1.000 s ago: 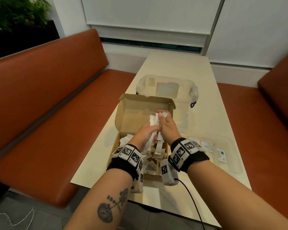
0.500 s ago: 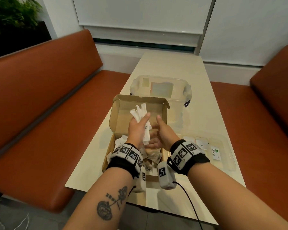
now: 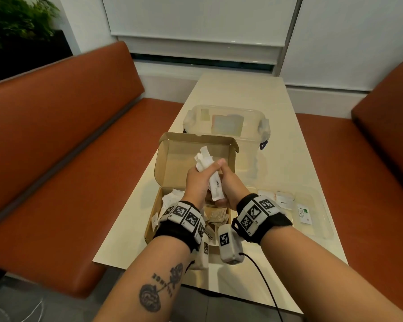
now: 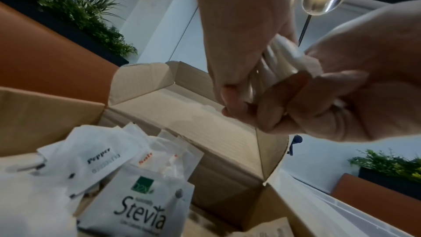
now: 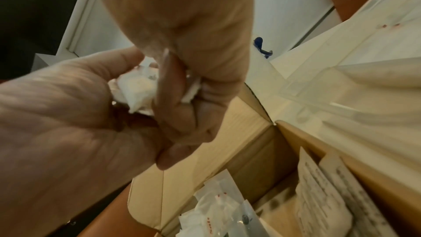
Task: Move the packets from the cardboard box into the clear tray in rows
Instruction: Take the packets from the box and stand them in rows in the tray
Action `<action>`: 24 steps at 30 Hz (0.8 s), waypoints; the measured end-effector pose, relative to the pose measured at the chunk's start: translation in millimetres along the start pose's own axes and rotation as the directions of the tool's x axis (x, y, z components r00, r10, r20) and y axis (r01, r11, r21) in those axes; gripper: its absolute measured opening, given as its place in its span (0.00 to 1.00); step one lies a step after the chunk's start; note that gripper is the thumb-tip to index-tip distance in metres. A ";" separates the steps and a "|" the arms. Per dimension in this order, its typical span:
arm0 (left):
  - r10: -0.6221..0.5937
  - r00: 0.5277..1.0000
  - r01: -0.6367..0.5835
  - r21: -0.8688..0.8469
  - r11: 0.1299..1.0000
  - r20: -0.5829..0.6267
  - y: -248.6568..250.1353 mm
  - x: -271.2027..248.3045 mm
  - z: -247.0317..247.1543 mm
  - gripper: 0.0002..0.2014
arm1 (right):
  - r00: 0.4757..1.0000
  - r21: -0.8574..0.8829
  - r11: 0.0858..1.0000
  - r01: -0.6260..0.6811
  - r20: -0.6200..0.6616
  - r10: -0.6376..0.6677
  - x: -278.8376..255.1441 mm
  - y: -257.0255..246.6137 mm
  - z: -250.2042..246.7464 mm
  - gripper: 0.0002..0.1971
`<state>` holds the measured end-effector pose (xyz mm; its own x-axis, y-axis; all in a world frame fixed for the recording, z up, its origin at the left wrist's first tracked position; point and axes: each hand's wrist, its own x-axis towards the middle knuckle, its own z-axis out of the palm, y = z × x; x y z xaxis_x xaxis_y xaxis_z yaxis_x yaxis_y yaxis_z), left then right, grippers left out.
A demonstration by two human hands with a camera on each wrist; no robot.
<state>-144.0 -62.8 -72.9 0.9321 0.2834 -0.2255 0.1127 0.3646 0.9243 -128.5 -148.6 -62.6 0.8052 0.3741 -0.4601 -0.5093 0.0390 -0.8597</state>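
Note:
Above the open cardboard box (image 3: 184, 163) my two hands hold one bundle of white sugar stick packets (image 3: 215, 185). My left hand (image 3: 197, 180) grips its left side and my right hand (image 3: 230, 188) wraps its lower right; the sticks' tops fan out above the fingers. The left wrist view shows the bundle (image 4: 280, 57) squeezed between both hands, and the right wrist view shows its white ends (image 5: 136, 89). Loose packets, a Stevia packet (image 4: 141, 210) among them, lie in the box (image 4: 205, 132). The clear tray (image 3: 325, 228) sits to the right and holds a few packets.
A clear lidded container (image 3: 226, 122) stands just behind the box. The cream table (image 3: 277, 101) runs away from me between orange benches (image 3: 56, 147). A black cable (image 3: 263, 277) trails from my right wrist over the near table edge.
Half a second ago only my left hand held the bundle up, with the right hand beside it. Now the right hand grips the bundle again.

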 end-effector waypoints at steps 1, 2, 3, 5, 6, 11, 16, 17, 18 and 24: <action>-0.015 1.000 0.015 0.026 1.000 -0.005 0.0 1.1 0.0 0.13 | 1.000 0.009 1.000 0.005 -0.005 -0.005 0.1 0.3 0.5 0.36; -0.033 0.999 0.033 0.047 0.998 -0.013 -0.2 2.2 -0.6 0.12 | 1.000 0.028 1.000 0.011 -0.005 -0.011 -0.1 0.6 0.9 0.35; -0.048 0.998 0.049 0.057 0.997 -0.028 -0.4 3.3 -1.4 0.11 | 1.000 0.048 0.999 0.019 -0.010 -0.019 0.0 0.7 1.3 0.33; -0.056 0.997 0.058 0.040 0.998 -0.062 -1.5 5.4 -3.4 0.09 | 0.999 0.051 0.998 0.027 -0.044 -0.025 0.1 0.0 0.6 0.29; -0.047 0.996 0.049 0.020 0.999 -0.075 -2.6 6.8 -4.7 0.10 | 0.998 0.043 0.999 0.021 -0.054 -0.019 -0.5 -0.8 0.0 0.28; -0.012 0.990 -0.003 -0.113 0.994 -0.137 -3.2 11.0 -8.2 0.20 | 1.000 -0.013 1.000 -0.002 -0.029 0.001 -5.3 -3.2 -6.8 0.23; -0.035 0.994 0.016 -0.178 0.984 -0.103 -3.5 7.0 -1.3 0.20 | 0.996 0.017 0.996 0.086 -0.041 -0.085 -2.4 -6.0 -5.8 0.25; -0.046 0.996 0.033 -0.161 0.986 -0.076 -4.5 5.0 1.6 0.20 | 0.995 0.031 0.995 0.098 -0.015 -0.097 -2.4 -6.1 -4.1 0.27; -0.055 0.997 0.047 -0.142 0.989 -0.053 -5.3 2.9 4.9 0.20 | 0.995 0.039 0.994 0.100 0.008 -0.100 -2.3 -5.8 -2.9 0.29; -0.064 0.997 0.058 -0.132 0.990 -0.039 -3.1 6.2 9.7 0.13 | 0.986 -0.229 0.964 0.133 -0.073 -0.153 -2.2 -3.5 -13.0 0.21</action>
<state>-135.2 -70.7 -74.2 0.9087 0.2942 -0.2963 0.1207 0.4943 0.8609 -124.5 -161.6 -61.5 0.8937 0.2951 -0.3380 -0.3148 -0.1246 -0.9410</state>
